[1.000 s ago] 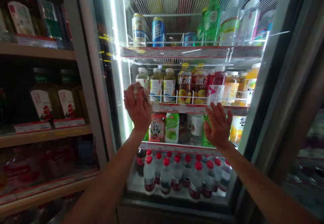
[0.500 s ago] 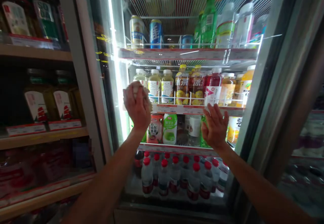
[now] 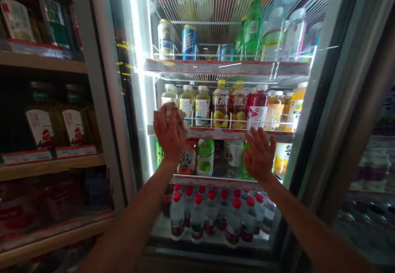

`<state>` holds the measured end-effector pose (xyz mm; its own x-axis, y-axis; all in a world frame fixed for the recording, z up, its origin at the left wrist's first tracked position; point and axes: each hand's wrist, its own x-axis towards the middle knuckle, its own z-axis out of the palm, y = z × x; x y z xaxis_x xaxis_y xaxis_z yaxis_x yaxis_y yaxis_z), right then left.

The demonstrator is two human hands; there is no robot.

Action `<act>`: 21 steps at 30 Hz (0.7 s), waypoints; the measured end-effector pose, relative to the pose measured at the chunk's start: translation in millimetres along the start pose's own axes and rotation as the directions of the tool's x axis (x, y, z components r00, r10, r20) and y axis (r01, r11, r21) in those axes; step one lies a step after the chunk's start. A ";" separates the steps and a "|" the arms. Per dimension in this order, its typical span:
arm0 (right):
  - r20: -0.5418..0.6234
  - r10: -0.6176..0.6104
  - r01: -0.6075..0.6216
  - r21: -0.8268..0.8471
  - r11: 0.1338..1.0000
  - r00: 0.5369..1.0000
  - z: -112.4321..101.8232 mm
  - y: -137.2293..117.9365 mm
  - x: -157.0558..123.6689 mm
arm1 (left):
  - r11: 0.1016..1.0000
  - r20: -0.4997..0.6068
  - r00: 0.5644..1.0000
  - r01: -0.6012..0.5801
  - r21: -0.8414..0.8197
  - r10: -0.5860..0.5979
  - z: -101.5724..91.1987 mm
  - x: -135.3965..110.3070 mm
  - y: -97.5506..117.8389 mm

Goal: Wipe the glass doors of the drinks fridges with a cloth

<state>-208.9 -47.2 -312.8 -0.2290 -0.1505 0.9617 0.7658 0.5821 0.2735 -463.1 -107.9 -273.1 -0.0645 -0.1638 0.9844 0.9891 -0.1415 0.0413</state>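
Note:
My left hand (image 3: 169, 139) holds a crumpled pale cloth (image 3: 182, 126) against the glass door (image 3: 126, 84) of a lit drinks fridge, in front of the left end of the middle shelf. Most of the cloth is under my palm and fingers. My right hand (image 3: 258, 153) is open, its fingers stretched upward and resting on the same glass farther right, with nothing held. Behind the glass, pale tea bottles (image 3: 202, 105) stand beside my left hand. A red drink bottle (image 3: 258, 106) shows just above my right fingertips.
Cans (image 3: 189, 42) and green bottles (image 3: 253, 28) stand on the upper shelf. Red-capped water bottles (image 3: 197, 217) fill the fridge floor. A wooden shelf (image 3: 46, 167) with bottles lies left, and a metal door frame (image 3: 348, 112) runs along the right.
My left hand and the cloth have moved slightly right and down across the glass. My right hand keeps nearly the same place, while the view has shifted a little.

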 end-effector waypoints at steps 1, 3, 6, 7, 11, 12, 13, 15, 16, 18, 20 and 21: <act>0.001 0.004 -0.004 0.002 1.000 1.000 0.1 0.2 -0.8 | 1.000 -0.009 1.000 0.000 -0.003 0.000 2.2 -1.2 4.3; 0.006 0.014 -0.014 0.011 1.000 1.000 -0.6 -0.7 -1.0 | 0.994 0.013 0.995 -0.096 -0.046 0.097 10.1 -9.6 25.4; -0.028 0.061 -0.058 0.105 0.993 0.998 -4.4 -9.1 7.3 | 0.952 0.089 0.957 -0.258 -0.163 0.274 25.5 -23.6 67.5; -0.046 0.073 -0.063 0.180 0.982 0.996 -5.7 -14.4 12.8 | 0.939 0.097 0.948 -0.279 -0.199 0.303 29.7 -25.8 78.2; -0.027 0.026 -0.010 0.468 0.884 0.999 -4.0 -44.2 39.5 | 0.930 0.082 0.955 -0.256 -0.263 0.286 31.8 -24.1 84.4; -0.001 0.012 -0.010 0.479 0.878 1.000 -0.8 -52.4 44.8 | 0.939 0.094 0.960 -0.235 -0.250 0.265 28.3 -23.8 77.7; 0.028 0.009 -0.021 0.462 0.887 1.000 3.6 -60.6 49.0 | 0.949 0.114 0.963 -0.215 -0.229 0.246 23.7 -24.6 69.1; 0.056 0.032 -0.050 0.367 0.929 0.998 14.7 -76.0 54.0 | 0.963 0.178 0.956 -0.202 -0.177 0.233 13.1 -28.9 50.0; 0.055 0.049 -0.064 0.303 0.951 0.997 20.9 -82.7 55.3 | 0.966 0.212 0.947 -0.212 -0.150 0.241 8.3 -32.1 41.2; 0.024 0.072 -0.075 0.177 0.981 0.997 31.8 -90.9 56.6 | 0.959 0.257 0.924 -0.263 -0.108 0.282 1.4 -38.7 27.7; -0.003 0.028 -0.027 0.082 0.996 1.000 36.5 -86.3 55.5 | 0.953 0.253 0.919 -0.296 -0.064 0.303 -1.1 -43.6 21.3; -0.006 -0.008 0.008 0.046 0.999 1.000 35.0 -77.1 53.3 | 0.952 0.243 0.921 -0.302 -0.046 0.304 -1.0 -45.2 20.4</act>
<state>-301.2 -72.1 -283.2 -0.2313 -0.1603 0.9596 0.7354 0.6170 0.2803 -440.1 -104.3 -316.9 0.2733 0.0432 0.9610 0.9552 -0.1300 -0.2658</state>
